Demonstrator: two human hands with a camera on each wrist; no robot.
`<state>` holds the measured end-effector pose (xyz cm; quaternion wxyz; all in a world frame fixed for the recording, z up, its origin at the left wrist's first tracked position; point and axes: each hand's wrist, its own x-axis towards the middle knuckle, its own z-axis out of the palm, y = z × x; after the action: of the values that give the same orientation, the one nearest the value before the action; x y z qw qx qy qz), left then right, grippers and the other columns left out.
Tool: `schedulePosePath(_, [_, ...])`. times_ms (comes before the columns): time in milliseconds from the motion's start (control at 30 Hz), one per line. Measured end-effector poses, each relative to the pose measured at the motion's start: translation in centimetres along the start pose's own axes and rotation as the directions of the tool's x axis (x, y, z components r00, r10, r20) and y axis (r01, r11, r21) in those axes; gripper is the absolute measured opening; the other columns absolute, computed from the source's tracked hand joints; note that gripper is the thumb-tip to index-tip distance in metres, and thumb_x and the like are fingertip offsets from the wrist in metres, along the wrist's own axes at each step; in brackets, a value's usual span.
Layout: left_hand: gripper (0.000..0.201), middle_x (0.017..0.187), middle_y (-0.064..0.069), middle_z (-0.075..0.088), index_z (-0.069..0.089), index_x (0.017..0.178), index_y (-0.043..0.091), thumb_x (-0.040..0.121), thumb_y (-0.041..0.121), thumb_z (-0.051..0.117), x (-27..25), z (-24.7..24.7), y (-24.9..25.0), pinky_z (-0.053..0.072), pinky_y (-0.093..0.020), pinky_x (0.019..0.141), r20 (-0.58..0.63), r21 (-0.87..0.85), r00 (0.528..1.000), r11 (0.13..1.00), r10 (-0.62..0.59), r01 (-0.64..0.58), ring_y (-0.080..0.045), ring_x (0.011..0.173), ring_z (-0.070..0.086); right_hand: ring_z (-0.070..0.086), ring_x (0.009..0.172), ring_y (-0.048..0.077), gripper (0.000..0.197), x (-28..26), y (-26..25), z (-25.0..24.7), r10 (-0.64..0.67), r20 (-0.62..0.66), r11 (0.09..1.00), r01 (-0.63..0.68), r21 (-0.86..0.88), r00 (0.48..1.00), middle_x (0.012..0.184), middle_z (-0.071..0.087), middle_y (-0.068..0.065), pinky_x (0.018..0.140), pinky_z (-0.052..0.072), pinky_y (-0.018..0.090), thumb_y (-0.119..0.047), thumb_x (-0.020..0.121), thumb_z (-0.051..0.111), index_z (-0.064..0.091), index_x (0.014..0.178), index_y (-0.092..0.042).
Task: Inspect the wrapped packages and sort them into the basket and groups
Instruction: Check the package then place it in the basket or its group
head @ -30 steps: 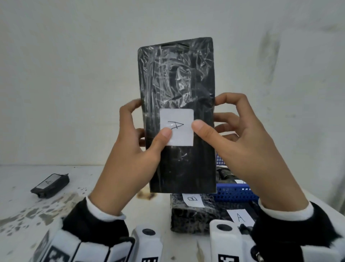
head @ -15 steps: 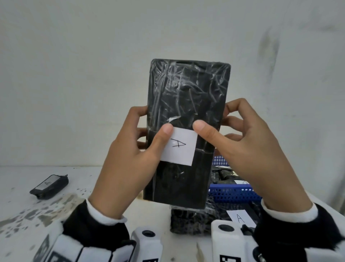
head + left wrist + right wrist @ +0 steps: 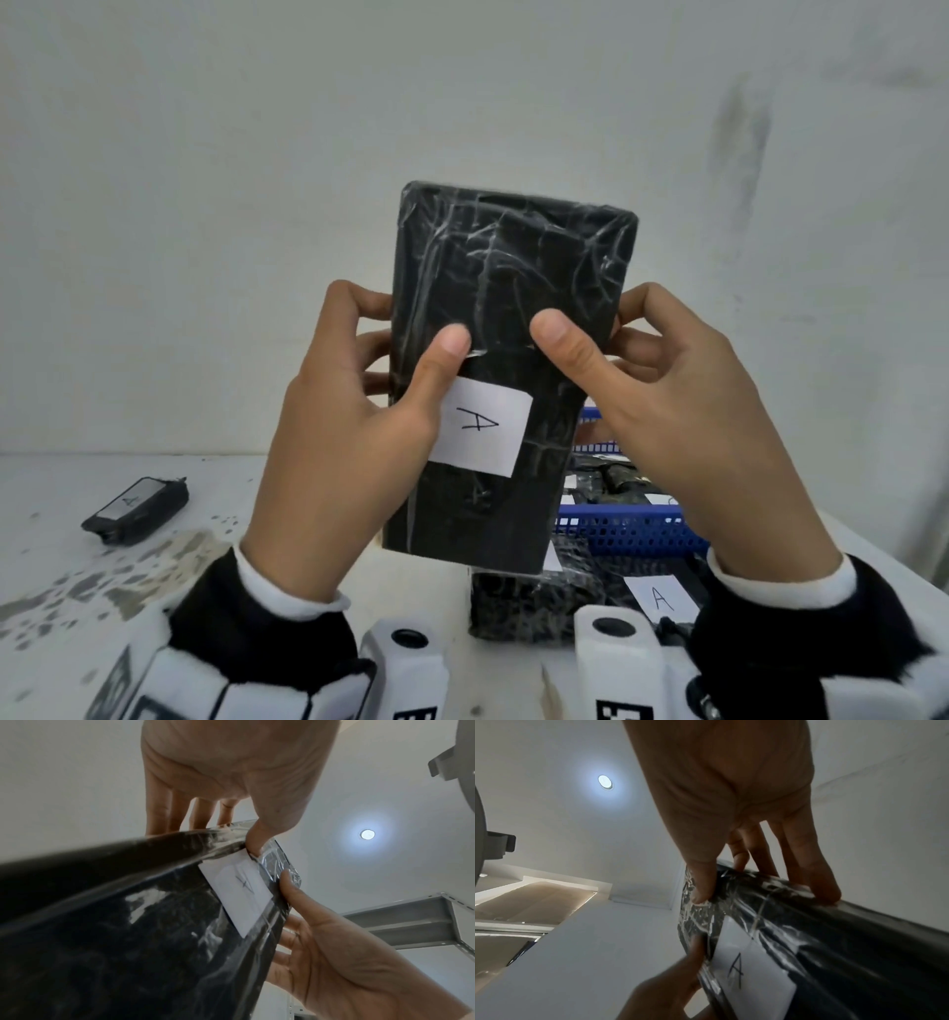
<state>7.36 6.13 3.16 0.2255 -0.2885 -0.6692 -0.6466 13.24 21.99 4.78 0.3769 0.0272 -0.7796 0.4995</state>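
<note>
A flat black package (image 3: 506,288) wrapped in clear film is held upright in front of me, its top tilted away. A white label (image 3: 480,430) marked A sits on its front. My left hand (image 3: 349,426) grips the left edge, thumb on the front above the label, fingers behind. My right hand (image 3: 667,406) grips the right edge the same way. The package (image 3: 144,933) and label (image 3: 239,892) fill the left wrist view; the right wrist view shows the package (image 3: 834,943) with its label (image 3: 746,973) pinched by thumb and fingers.
On the white table (image 3: 61,591), a small black package labelled A (image 3: 134,509) lies at the left. A blue basket (image 3: 626,529) with wrapped items stands behind the held package. Another black package (image 3: 534,606) and a label marked A (image 3: 660,598) lie below it.
The held package has dropped lower and tipped its top away from me. Both thumbs have slid from beside the label to the film above it.
</note>
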Motion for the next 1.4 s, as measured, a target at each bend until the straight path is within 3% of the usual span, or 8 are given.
schedulePosePath(133, [0.043, 0.085, 0.019, 0.072, 0.043, 0.093, 0.027, 0.073, 0.062, 0.059, -0.1, -0.1, 0.2, 0.057, -0.039, 0.062, -0.021, 0.052, 1.0, 0.999, -0.003, 0.004, -0.009, 0.067, 0.071, 0.075, 0.073, 0.016, 0.06, -0.1, -0.2, 0.3, 0.009, -0.003, 1.0, -0.009, -0.005, 1.0, 0.087, 0.077, -0.008, 0.069, 0.063, 0.045, -0.064, 0.066, 0.068, 0.051, 0.095, -0.014])
schedulePosePath(300, [0.051, 0.093, 0.017, 0.073, 0.048, 0.12, 0.047, 0.074, 0.067, 0.054, 0.0, -0.2, 0.0, 0.057, -0.035, 0.075, -0.008, 0.088, 1.0, 0.996, -0.018, 0.018, 0.0, 0.076, 0.07, 0.072, 0.068, 0.014, 0.052, -0.5, -0.4, 0.6, -0.033, -0.05, 0.999, 0.031, -0.027, 0.998, 0.099, 0.069, -0.016, 0.067, 0.062, 0.044, -0.061, 0.071, 0.072, 0.047, 0.11, -0.038])
schedulePosePath(467, [0.044, 0.094, 0.014, 0.073, 0.054, 0.115, 0.045, 0.075, 0.061, 0.059, 0.1, -0.2, 0.1, 0.058, -0.033, 0.071, -0.01, 0.051, 1.0, 0.999, 0.004, -0.003, -0.005, 0.079, 0.072, 0.068, 0.074, -0.003, 0.063, -0.5, -1.0, -0.1, -0.052, -0.021, 0.995, 0.05, -0.082, 0.998, 0.099, 0.069, -0.021, 0.061, 0.056, 0.017, -0.064, 0.067, 0.069, 0.05, 0.126, -0.051])
schedulePosePath(733, [0.032, 0.091, 0.018, 0.071, 0.057, 0.096, 0.037, 0.073, 0.058, 0.062, 0.0, -0.2, 0.2, 0.051, -0.014, 0.068, -0.052, 0.036, 0.997, 0.998, 0.048, -0.046, -0.002, 0.083, 0.069, 0.074, 0.074, 0.009, 0.059, -0.4, -1.0, -0.3, 0.007, 0.055, 1.0, -0.007, -0.001, 0.998, 0.101, 0.075, -0.01, 0.064, 0.063, 0.036, -0.061, 0.063, 0.07, 0.058, 0.118, -0.044])
schedulePosePath(900, [0.045, 0.097, 0.022, 0.067, 0.053, 0.109, 0.039, 0.07, 0.06, 0.061, -0.1, -0.1, 0.2, 0.043, 0.0, 0.064, -0.06, 0.041, 0.996, 0.997, 0.066, -0.064, 0.013, 0.088, 0.062, 0.075, 0.075, 0.013, 0.057, -0.5, -0.8, 0.0, -0.013, 0.038, 1.0, 0.012, 0.023, 0.999, 0.095, 0.075, -0.012, 0.074, 0.062, 0.043, -0.069, 0.058, 0.068, 0.057, 0.108, -0.044])
schedulePosePath(1133, [0.047, 0.099, 0.018, 0.069, 0.054, 0.123, 0.045, 0.078, 0.051, 0.063, -0.1, -0.2, 0.1, 0.047, -0.003, 0.069, -0.006, 0.06, 0.997, 0.995, 0.074, -0.073, 0.012, 0.093, 0.062, 0.073, 0.075, 0.007, 0.056, -0.6, -1.1, -0.2, 0.005, 0.038, 1.0, -0.005, -0.015, 0.999, 0.102, 0.072, -0.014, 0.063, 0.063, 0.038, -0.069, 0.066, 0.064, 0.054, 0.118, -0.052])
schedulePosePath(1267, [0.051, 0.1, 0.02, 0.071, 0.051, 0.123, 0.049, 0.075, 0.06, 0.062, -0.1, -0.2, 0.1, 0.046, -0.002, 0.069, 0.042, 0.071, 0.999, 0.997, 0.02, -0.023, 0.013, 0.091, 0.062, 0.075, 0.076, 0.008, 0.063, -0.5, -1.2, -0.5, 0.096, 0.107, 0.992, -0.104, 0.069, 0.99, 0.106, 0.072, -0.01, 0.057, 0.063, 0.037, -0.069, 0.064, 0.06, 0.057, 0.122, -0.046])
schedulePosePath(1400, [0.052, 0.099, 0.013, 0.075, 0.053, 0.114, 0.049, 0.068, 0.074, 0.057, -0.1, -0.4, 0.4, 0.056, -0.036, 0.084, 0.071, -0.056, 0.997, 0.998, -0.017, 0.021, -0.005, 0.092, 0.071, 0.074, 0.09, 0.02, 0.04, -0.1, -1.1, -0.9, 0.143, 0.119, 0.965, -0.166, 0.201, 0.982, 0.088, 0.074, -0.014, 0.065, 0.063, 0.043, -0.059, 0.081, 0.059, 0.064, 0.11, -0.032])
